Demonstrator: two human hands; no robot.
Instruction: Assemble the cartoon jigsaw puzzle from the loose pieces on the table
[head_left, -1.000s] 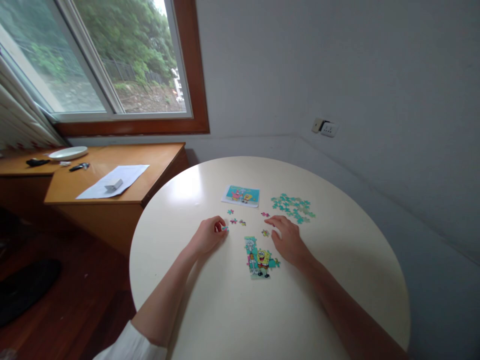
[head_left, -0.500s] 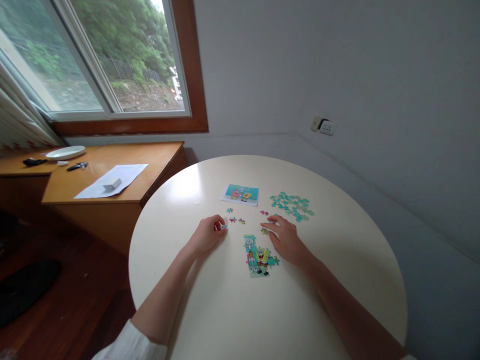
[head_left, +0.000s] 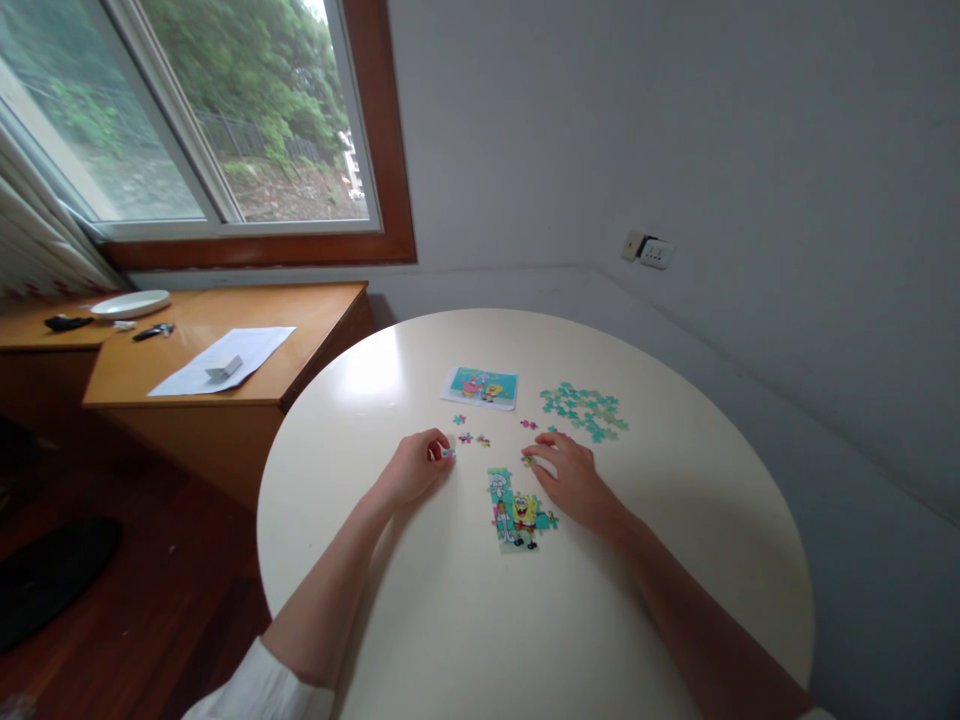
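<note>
My left hand (head_left: 421, 466) is closed, its thumb and fingertips pinching a small puzzle piece (head_left: 448, 454) at the table's middle left. My right hand (head_left: 568, 475) rests over the table with fingers curved and apart. One of its fingertips touches a yellowish puzzle piece (head_left: 527, 461). Between and below the hands lies a partly joined puzzle (head_left: 514, 515) with a yellow square cartoon figure and a tall pale one. Several loose pieces, such as a pink puzzle piece (head_left: 529, 425) and a multicoloured puzzle piece (head_left: 466, 438), lie beyond the hands.
A picture card (head_left: 484, 388) lies at the back of the round white table (head_left: 450, 630). A spread of teal pieces (head_left: 581, 410) is at the back right. Left of the table stands a wooden desk (head_left: 322, 310) with paper (head_left: 259, 350) and a white plate (head_left: 131, 304).
My right fingertip has shifted slightly down onto the yellowish piece. My left hand keeps its pinch and place.
</note>
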